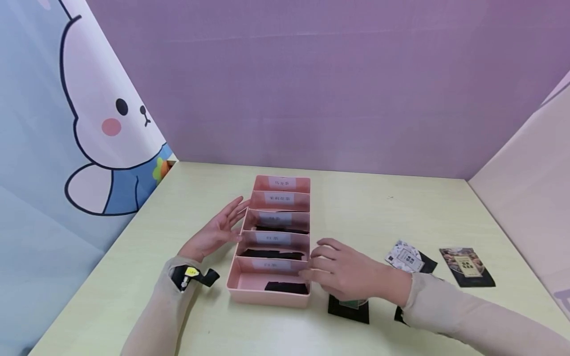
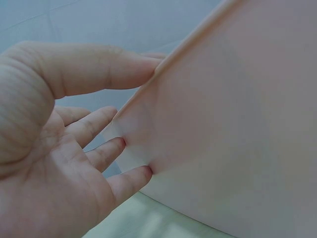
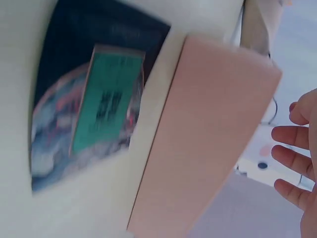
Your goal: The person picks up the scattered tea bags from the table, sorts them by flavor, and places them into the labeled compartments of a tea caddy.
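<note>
I see the left hand (image 1: pixel 213 236), fingers spread, touching the box (image 1: pixel 267 298); the right hand (image 1: pixel 347 269), fingers loosely bent, is at its other side. That hand partly covers a green pack (image 1: pixel 349 312), its sleeve (image 1: pixel 450 302) a dark pack (image 1: pixel 399 315); a white pack (image 1: pixel 406 257) and a brown pack (image 1: pixel 467 268) lie farther right. Black packets (image 1: pixel 286 287) sit in the three nearest compartments (image 1: pixel 250 280).

One bench (image 1: pixel 383 210) carries one box (image 1: pixel 267 298) with five compartments (image 1: pixel 248 281) and five labels (image 1: pixel 270 265), one apiece. Three dark packets (image 1: pixel 286 288) clearly show inside, one in each of the nearest three compartments; further back, the count is uncertain. Four packets (image 1: pixel 468 267) appear on the bench, one mostly hidden. Two hands (image 1: pixel 347 271), two sleeves (image 1: pixel 156 319), one cartoon rabbit (image 1: pixel 120 146), three walls (image 1: pixel 311 99).
</note>
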`<state>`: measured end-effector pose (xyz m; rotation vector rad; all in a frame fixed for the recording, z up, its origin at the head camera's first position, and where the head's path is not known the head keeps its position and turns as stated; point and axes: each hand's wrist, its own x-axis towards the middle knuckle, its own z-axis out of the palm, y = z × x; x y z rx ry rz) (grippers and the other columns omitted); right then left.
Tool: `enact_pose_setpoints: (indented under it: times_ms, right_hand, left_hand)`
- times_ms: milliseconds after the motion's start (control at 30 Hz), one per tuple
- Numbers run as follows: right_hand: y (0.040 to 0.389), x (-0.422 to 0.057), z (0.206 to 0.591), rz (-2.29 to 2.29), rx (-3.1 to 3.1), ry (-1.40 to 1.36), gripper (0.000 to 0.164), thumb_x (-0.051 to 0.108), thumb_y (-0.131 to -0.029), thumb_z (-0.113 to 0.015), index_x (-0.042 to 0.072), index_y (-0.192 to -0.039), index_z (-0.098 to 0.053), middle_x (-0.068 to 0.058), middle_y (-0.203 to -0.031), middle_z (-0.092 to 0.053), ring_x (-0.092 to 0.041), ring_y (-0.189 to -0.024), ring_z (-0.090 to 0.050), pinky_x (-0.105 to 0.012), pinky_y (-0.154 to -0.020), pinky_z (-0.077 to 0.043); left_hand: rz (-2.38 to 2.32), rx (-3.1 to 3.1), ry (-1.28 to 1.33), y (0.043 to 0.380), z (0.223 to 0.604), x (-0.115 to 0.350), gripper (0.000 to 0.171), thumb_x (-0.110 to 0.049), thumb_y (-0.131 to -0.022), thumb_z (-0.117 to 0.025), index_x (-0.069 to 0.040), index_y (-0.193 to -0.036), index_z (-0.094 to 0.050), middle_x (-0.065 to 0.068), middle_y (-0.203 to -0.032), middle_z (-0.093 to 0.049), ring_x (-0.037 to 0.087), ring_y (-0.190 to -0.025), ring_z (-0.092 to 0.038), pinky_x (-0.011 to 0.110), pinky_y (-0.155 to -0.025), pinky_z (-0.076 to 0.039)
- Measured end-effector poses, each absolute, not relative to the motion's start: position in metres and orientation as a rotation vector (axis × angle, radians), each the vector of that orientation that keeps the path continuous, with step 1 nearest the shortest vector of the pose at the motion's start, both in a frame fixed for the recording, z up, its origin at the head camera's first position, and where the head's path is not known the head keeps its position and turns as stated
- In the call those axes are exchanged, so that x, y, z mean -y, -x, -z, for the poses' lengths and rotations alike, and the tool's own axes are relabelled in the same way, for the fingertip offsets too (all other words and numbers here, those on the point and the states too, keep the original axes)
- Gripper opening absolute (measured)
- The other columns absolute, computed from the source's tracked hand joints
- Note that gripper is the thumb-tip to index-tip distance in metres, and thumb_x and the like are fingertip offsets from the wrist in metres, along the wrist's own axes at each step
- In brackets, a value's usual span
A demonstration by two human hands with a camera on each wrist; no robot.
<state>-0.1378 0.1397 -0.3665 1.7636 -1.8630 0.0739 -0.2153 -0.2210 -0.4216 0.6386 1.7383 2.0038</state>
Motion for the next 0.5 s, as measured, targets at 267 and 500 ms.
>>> enact_pose_setpoints:
  times_ms: [267, 500]
  right_hand:
    - [0.153, -0.166, 0.360, -0.040, 1.927, -1.638, 0.038, 0.019, -0.105, -0.028, 0.011, -0.116, -0.063, -0.004, -0.100, -0.066, -0.021, -0.094, -0.062, -0.041, -0.090, -0.051]
    - [0.163, -0.196, 0.363, -0.093, 2.028, -1.544, 0.042, 0.019, -0.106, -0.026, 0.008, -0.109, -0.066, -0.006, -0.100, -0.067, -0.024, -0.092, -0.061, -0.043, -0.086, -0.051]
  left_hand:
    - [-1.994, -1.757, -0.664, 0.217, 0.424, 0.220, 0.105, 0.014, -0.081, -0.062, -0.011, -0.160, 0.003, 0.012, -0.167, -0.004, 0.034, -0.151, -0.002, 0.061, -0.117, -0.008]
    - [-1.997, -1.743, -0.669, 0.217, 0.424, 0.221, 0.104, 0.013, -0.082, -0.062, -0.010, -0.160, 0.004, 0.013, -0.167, -0.003, 0.036, -0.151, -0.001, 0.061, -0.117, -0.008]
